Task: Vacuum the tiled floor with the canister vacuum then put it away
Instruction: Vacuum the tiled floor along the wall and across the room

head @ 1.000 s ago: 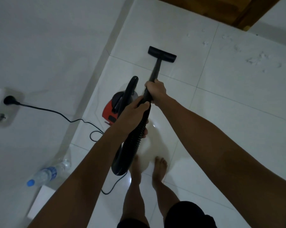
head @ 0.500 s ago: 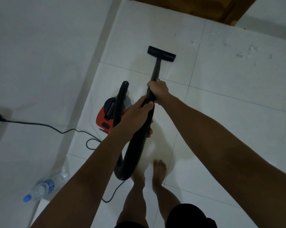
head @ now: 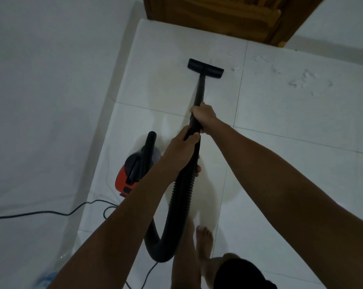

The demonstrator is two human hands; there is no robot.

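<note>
Vacuuming is the step in hand: the floor head (head: 206,68) lies flat on the tiled floor (head: 291,126), and the put-away step is not yet begun. Both hands grip the tool. The right hand (head: 203,115) is curled round the rigid wand (head: 199,90) at its lower end; the left hand (head: 179,151) is wrapped round the ribbed hose (head: 182,195) just behind the right hand, thumb over the cuff.

All positions below are given relative to the floor head.

1. Orientation: the wand's long axis runs from the hands forward and down to the floor head, pointing toward the wooden door (head: 228,15). The floor head's own long axis lies crosswise to the wand.
2. Canister (head: 132,174): the red and black body sits on the floor behind and to the left of the floor head, near the white wall (head: 51,80). The hose loops down behind the hands and back toward it.
3. Power cord (head: 51,213): it trails from the canister's rear leftward along the wall.
4. Debris (head: 301,80): pale scraps lie to the right of the floor head, some just beside it, most well apart.

Next move, as judged: swing the floor head rightward across the tile joint and draw it over the scraps, keeping it flat.
</note>
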